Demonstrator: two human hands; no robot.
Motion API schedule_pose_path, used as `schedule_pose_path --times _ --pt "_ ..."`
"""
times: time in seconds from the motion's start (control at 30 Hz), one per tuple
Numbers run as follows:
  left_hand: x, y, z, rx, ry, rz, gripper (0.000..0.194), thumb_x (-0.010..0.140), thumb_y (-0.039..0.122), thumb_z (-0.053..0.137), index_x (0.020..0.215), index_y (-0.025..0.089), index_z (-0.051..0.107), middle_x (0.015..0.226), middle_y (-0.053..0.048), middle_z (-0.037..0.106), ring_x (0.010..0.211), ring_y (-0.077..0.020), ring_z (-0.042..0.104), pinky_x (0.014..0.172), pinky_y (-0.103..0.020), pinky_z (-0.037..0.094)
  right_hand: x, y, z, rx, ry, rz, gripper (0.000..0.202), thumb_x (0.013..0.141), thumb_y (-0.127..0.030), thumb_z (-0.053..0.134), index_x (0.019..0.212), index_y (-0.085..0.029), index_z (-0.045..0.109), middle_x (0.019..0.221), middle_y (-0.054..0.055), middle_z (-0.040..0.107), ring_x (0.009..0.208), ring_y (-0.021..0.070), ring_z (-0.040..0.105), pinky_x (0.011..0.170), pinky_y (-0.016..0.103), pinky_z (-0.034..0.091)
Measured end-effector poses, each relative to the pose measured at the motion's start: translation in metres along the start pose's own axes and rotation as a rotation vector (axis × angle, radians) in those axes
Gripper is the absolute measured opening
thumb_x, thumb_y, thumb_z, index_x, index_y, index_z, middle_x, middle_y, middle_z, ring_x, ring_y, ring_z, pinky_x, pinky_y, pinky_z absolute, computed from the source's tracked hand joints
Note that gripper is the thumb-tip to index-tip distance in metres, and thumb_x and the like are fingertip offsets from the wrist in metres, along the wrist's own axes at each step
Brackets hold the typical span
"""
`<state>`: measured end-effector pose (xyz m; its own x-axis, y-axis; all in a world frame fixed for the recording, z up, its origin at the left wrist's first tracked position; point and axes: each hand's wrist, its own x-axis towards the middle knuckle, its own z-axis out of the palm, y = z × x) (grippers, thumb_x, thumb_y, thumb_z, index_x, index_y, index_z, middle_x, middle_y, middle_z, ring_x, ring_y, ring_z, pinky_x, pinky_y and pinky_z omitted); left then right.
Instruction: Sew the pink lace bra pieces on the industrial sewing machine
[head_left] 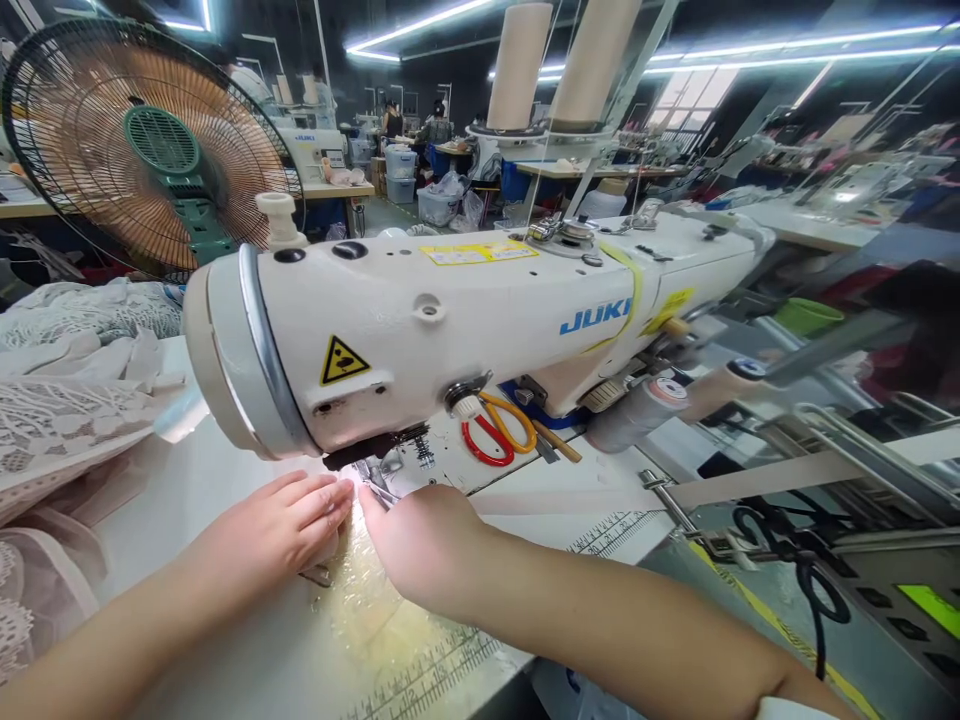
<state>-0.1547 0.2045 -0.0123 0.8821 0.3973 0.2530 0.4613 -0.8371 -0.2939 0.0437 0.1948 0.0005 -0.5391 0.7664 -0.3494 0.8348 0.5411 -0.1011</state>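
My left hand (304, 520) lies on the white machine table just below the needle area, fingers together and bent towards the presser foot (375, 482). A small dark metal edge (319, 577) shows beneath its palm; its kind is hidden. My right hand (424, 545) is close beside it, wrist bent, fingers curled inward, one fingertip near the foot. What the fingertips pinch is too small and covered to make out. Above both hands stretches the white JUKI sewing machine (465, 320). Clear, yellowish tape (375, 610) covers the table surface between my forearms.
Red and orange scissor handles (499, 430) sit under the machine arm. Pale lace fabric (67, 420) is piled at the left. A large fan (161, 140) stands behind it. Thread cones (520, 65) rise above the machine. A metal tape guide (675, 510) is at the right. People work far behind.
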Motion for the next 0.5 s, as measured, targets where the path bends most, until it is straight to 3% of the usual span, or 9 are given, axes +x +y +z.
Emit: schedule_pose_path --times 0.13,0.3,0.4,0.5 --pt "-0.010 -0.009 0.014 -0.071 -0.101 -0.077 0.038 0.098 0.020 0.031 0.121 0.022 0.062 0.125 -0.006 0.065 0.105 -0.0218 0.062 0.090 -0.034 0.049 0.000 -0.004 0.003 -0.076 -0.076 0.012 0.097 0.066 -0.013 0.067 0.150 -0.009 0.019 0.070 0.011 0.069 0.061 0.0274 0.064 0.053 0.035 0.046" --pt "-0.015 -0.012 0.019 -0.092 -0.131 -0.183 0.037 0.098 0.023 0.033 0.126 0.022 0.057 0.125 -0.007 0.063 0.099 -0.0235 0.060 0.094 -0.039 0.041 -0.014 -0.002 0.021 -0.042 0.004 0.001 0.085 0.067 -0.013 0.064 0.146 -0.016 0.034 0.088 0.013 0.068 0.068 0.0243 0.063 0.052 0.031 0.043" --pt "-0.014 -0.012 0.008 -0.066 -0.213 -0.260 0.040 0.094 0.014 0.035 0.125 0.025 0.057 0.104 -0.006 0.069 0.083 -0.0213 0.059 0.075 -0.033 0.043 -0.024 0.007 0.042 0.031 0.177 -0.046 0.068 0.071 -0.015 0.059 0.137 -0.014 0.044 0.087 0.011 0.065 0.073 0.0238 0.061 0.054 0.032 0.042" --pt "-0.014 -0.018 -0.001 0.003 -0.361 -0.488 0.036 0.091 0.011 0.034 0.108 0.020 0.065 0.074 -0.004 0.064 0.067 -0.0206 0.055 0.064 -0.031 0.038 -0.028 0.015 0.059 0.054 0.359 -0.124 0.053 0.073 -0.016 0.056 0.126 -0.013 0.052 0.086 0.010 0.063 0.074 0.0226 0.058 0.056 0.032 0.041"
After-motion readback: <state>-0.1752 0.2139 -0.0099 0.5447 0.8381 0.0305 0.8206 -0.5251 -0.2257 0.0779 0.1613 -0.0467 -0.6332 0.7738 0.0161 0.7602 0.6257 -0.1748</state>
